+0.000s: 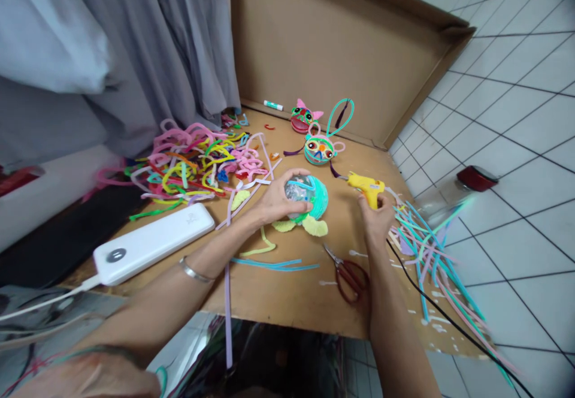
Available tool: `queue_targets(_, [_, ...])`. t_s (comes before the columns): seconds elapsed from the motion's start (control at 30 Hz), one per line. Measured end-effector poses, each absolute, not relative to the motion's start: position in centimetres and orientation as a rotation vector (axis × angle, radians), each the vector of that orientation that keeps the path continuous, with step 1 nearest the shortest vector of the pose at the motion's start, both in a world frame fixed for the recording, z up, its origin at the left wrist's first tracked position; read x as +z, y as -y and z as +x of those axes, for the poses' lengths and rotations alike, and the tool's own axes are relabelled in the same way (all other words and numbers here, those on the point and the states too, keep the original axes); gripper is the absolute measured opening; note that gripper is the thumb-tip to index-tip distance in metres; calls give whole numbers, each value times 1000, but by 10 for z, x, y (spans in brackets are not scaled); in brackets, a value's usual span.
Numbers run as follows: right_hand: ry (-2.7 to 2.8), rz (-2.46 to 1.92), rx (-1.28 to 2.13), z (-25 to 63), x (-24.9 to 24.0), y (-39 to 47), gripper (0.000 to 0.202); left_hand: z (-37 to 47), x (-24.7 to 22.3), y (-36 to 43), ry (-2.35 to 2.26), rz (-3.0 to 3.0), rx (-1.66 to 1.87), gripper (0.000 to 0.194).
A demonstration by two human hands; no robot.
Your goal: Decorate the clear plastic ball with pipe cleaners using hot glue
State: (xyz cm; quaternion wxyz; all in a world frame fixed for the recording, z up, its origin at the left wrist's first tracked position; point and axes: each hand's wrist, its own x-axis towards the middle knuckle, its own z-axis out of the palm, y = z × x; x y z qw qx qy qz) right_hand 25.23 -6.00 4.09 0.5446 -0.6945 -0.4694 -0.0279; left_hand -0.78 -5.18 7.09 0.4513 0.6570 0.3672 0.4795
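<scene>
Nearest the camera, two bare forearms are extended over the near edge of the worktop (278, 296), the left one circled by a silver bracelet (195, 270). Near the middle of the worktop, a clear ball (318, 199), partly wrapped in turquoise pipe cleaner, is grasped in the left hand (281, 197), thumb and fingers curved around its clear side. By the right hand (377, 215), a yellow glue gun (366, 187) is gripped by its handle.

Bare board is left between the ball and the right hand, and along the near edge between the purple strip (228, 320) and the scissors (353, 278). The left part is crowded by a heap of coloured pipe cleaners (193, 158) and a white power bank (155, 243); the right edge is overhung by a bundle of pastel pipe cleaners (435, 248). The far edge is bounded by a cardboard wall (323, 44).

Two decorated balls with faces are seen toward the far edge: one pink-eared (302, 123), one turquoise (318, 153). One pair of scissors, one glue gun, one power bank, one capped glue stick (273, 105) and two blue pipe cleaners (274, 264) are counted.

The held ball, being round, is given no clear long axis; its wrapped side is turned right, and its pale-yellow flaps (315, 226) are pointed toward the near edge. The glue gun's nozzle is aimed left, its body lying roughly crosswise.
</scene>
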Motion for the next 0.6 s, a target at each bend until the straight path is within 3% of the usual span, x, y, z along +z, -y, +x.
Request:
queue_targets(0.2, [1405, -2033, -296, 253, 22, 60, 39, 2, 69, 53, -715, 1114, 1203, 72])
queue_targets(0.6, [1821, -2040, -428, 242, 26, 66, 40, 6, 70, 52, -535, 767, 1135, 34])
